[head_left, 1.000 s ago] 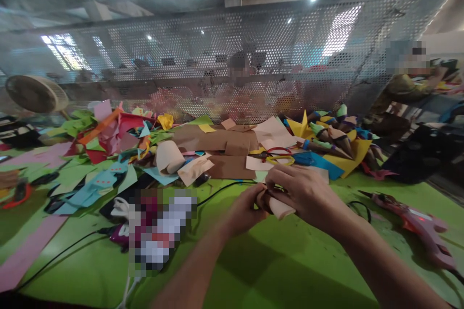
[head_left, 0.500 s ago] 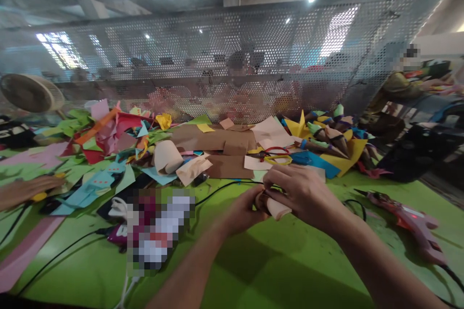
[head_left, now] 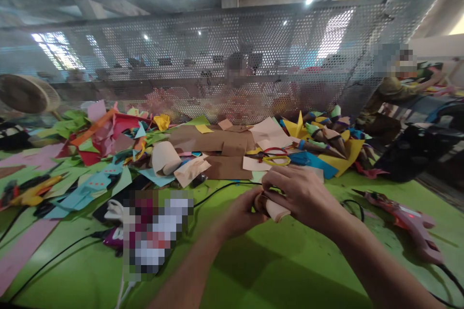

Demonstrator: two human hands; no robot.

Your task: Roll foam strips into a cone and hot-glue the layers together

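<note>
Both of my hands meet over the green table (head_left: pixel 250 270), right of centre. My left hand (head_left: pixel 241 212) grips the left, brown end of a small paper roll (head_left: pixel 277 210). From above, my right hand (head_left: pixel 299 195) holds the same roll, its fingers bent over the top. The roll's pale, cream-coloured end sticks out toward me below my right fingers. A pink glue gun (head_left: pixel 409 224) with a red light lies to the right of my right hand. Scissors with red and yellow handles (head_left: pixel 277 159) lie just beyond my hands.
A power strip (head_left: pixel 163 231) with plugs and cables lies left of my arms. Coloured paper pieces (head_left: pixel 105 130) are heaped at the back left, paper cones (head_left: pixel 326 135) at the back right. A yellow glue gun (head_left: pixel 36 190) is at the left. A person (head_left: pixel 391 87) is beyond the right end.
Another person's hand at the left edge has gone from view, leaving the yellow glue gun uncovered. My hands stay on the roll, almost unmoved. The view has shifted slightly.
</note>
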